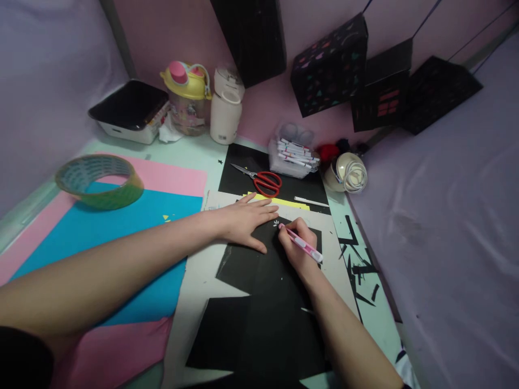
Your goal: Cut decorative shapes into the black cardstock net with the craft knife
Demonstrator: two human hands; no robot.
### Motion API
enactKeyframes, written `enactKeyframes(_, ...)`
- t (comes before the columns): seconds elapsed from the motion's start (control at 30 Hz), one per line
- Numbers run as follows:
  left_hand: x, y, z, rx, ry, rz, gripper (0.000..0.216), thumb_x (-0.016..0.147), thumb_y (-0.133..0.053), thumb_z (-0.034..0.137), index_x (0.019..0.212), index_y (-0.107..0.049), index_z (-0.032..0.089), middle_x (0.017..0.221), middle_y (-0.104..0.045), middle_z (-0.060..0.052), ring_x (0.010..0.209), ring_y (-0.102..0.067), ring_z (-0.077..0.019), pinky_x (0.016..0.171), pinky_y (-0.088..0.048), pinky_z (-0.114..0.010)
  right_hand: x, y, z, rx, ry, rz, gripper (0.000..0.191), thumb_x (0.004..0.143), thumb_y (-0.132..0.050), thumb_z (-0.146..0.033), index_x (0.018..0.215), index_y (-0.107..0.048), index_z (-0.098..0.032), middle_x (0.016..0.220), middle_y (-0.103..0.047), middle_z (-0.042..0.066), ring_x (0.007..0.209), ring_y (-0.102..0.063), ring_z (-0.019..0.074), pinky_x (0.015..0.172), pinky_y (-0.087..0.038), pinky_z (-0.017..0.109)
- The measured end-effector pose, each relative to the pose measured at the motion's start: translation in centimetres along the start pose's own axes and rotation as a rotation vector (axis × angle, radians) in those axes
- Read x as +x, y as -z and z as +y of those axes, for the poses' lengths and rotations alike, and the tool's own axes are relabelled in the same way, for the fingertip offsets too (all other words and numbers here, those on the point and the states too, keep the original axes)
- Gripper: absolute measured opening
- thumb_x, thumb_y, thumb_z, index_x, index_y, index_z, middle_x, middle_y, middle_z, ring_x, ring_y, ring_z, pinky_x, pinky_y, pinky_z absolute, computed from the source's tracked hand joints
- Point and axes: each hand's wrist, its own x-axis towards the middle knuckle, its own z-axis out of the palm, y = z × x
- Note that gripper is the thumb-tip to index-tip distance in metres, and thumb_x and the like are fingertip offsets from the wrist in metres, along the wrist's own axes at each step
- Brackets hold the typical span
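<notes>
My left hand (243, 221) lies flat with fingers stretched out, pressing down a sheet of black paper (259, 270) on the table. My right hand (298, 243) is closed round a pink pen (302, 245), whose tip touches the black paper beside a small white mark (276, 223). More black paper (259, 335) lies nearer to me, under my right forearm. A yellow strip (279, 201) shows just beyond my left fingers.
Red-handled scissors (263, 181) lie beyond the hands. A tub of markers (294, 154) and a jar (348, 173) stand at the right. A tape roll (99, 181) sits on pink and blue sheets (121, 227) at the left. Bottles (188, 97) and black boxes (330, 67) line the back.
</notes>
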Motion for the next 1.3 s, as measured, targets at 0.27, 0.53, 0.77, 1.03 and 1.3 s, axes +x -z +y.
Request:
enactKeyframes(0.27,-0.07,-0.10,-0.05,0.010,-0.002,0.002,0.096,0.079,-0.053,0.075,0.152,-0.027,0.019,0.159,-0.019,-0.009,0.149,-0.010,-0.0276,0.119,0.003,-0.050,-0.06,0.10,-0.09,0.044,-0.042,0.036,0.021,0.081,-0.061,-0.028,0.067,-0.047,-0.022,0.055,-0.049,-0.006,0.049,-0.044,0.0106,0.052,-0.037,0.023)
enactKeyframes(0.53,-0.01,-0.30,-0.22,0.013,-0.013,0.019,0.096,0.079,-0.052,0.075,0.152,-0.027,0.018,0.159,-0.020,-0.009,0.149,-0.010,-0.0276,0.118,0.003,-0.050,0.09,0.00,0.02,-0.010,-0.047,0.012,0.023,0.081,-0.060,-0.030,0.065,-0.046,-0.022,0.055,-0.049,-0.006,0.049,-0.044,0.0110,0.052,-0.036,0.023)
enactKeyframes(0.77,0.03,-0.36,-0.25,0.020,-0.010,0.016,0.097,0.079,-0.052,0.075,0.152,-0.026,0.018,0.159,-0.020,-0.008,0.149,-0.010,-0.0278,0.118,0.002,-0.052,0.13,0.23,-0.20,0.013,-0.055,0.009,0.022,0.081,-0.060,-0.030,0.066,-0.046,-0.022,0.055,-0.050,-0.006,0.049,-0.045,0.0112,0.053,-0.037,0.023)
enactKeyframes(1.03,-0.04,-0.41,-0.35,0.008,-0.023,0.020,0.097,0.079,-0.051,0.076,0.152,-0.025,0.018,0.160,-0.019,-0.008,0.149,-0.009,-0.0276,0.118,0.003,-0.051,0.21,-0.03,0.10,-0.022,-0.052,0.006,0.023,0.081,-0.059,-0.031,0.066,-0.045,-0.023,0.055,-0.049,-0.006,0.049,-0.045,0.0113,0.053,-0.037,0.023)
enactKeyframes(1.3,-0.04,-0.28,-0.24,0.006,-0.015,0.013,0.098,0.079,-0.052,0.075,0.152,-0.025,0.017,0.159,-0.020,-0.008,0.149,-0.009,-0.0279,0.119,0.002,-0.052,0.20,0.20,-0.10,0.037,-0.075,0.005,0.022,0.081,-0.060,-0.031,0.066,-0.047,-0.022,0.056,-0.051,-0.006,0.050,-0.045,0.0116,0.054,-0.038,0.024)
